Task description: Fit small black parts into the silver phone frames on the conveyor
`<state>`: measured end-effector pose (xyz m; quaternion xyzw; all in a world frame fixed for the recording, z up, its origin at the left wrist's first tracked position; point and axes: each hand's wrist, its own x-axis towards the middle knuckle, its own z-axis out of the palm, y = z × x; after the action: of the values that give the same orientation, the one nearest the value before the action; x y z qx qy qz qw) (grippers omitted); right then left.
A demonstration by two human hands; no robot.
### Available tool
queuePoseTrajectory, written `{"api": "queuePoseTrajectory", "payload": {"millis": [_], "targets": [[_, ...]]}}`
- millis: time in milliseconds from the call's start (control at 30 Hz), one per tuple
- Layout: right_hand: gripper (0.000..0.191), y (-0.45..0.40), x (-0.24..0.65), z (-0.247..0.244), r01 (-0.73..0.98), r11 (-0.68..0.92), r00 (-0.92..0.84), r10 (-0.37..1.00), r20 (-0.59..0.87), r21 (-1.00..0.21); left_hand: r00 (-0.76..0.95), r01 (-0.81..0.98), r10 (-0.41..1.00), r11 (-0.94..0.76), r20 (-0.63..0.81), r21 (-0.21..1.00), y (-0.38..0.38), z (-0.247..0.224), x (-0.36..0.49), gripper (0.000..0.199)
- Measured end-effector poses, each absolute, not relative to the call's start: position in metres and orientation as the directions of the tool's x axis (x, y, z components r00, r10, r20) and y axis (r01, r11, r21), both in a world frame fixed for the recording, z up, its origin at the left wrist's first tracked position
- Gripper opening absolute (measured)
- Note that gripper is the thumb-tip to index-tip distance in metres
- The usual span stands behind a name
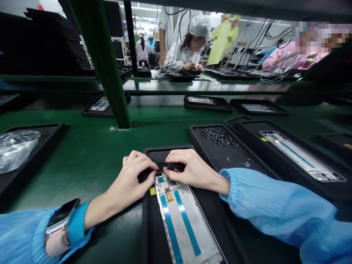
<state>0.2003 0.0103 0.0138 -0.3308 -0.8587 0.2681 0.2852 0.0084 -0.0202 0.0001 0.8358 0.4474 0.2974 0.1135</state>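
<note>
A silver phone frame (189, 223) with blue strips and an orange flex cable (169, 195) lies in a black foam tray (151, 234). My right hand (189, 167) is closed around a slim, flat black tool (171, 165); it looks like tweezers, but its exact kind is unclear. The tool's tip points left, over the frame's top edge. At that same edge, my left hand (139, 174) pinches thumb and forefinger together beside the tip. Whatever lies between those fingertips is too small to make out. A yellow tab (153, 191) sticks out from the frame's left side.
To the right, a black tray (220, 154) bears many small black parts, beside another tray with a phone frame (302, 156). A clear plastic bag (18, 150) lies in a tray at left. A green post (101, 66) rises ahead. Co-workers sit and stand beyond the bench.
</note>
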Motion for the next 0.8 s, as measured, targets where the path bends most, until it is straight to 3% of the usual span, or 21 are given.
{"api": "queuePoseTrajectory", "payload": {"millis": [433, 800], "targets": [[0.007, 0.0108, 0.2001, 0.0099, 0.408, 0.662, -0.638, 0.700, 0.322, -0.629, 0.442, 0.673, 0.820, -0.571, 0.363, 0.470, -0.0203, 0.0001, 0.0092, 0.012], [0.008, 0.0073, 0.2002, 0.0103, 0.422, 0.736, -0.721, 0.627, 0.296, -0.530, 0.541, 0.625, 0.757, -0.654, 0.367, 0.427, -0.0201, 0.0016, 0.0063, 0.020]]}}
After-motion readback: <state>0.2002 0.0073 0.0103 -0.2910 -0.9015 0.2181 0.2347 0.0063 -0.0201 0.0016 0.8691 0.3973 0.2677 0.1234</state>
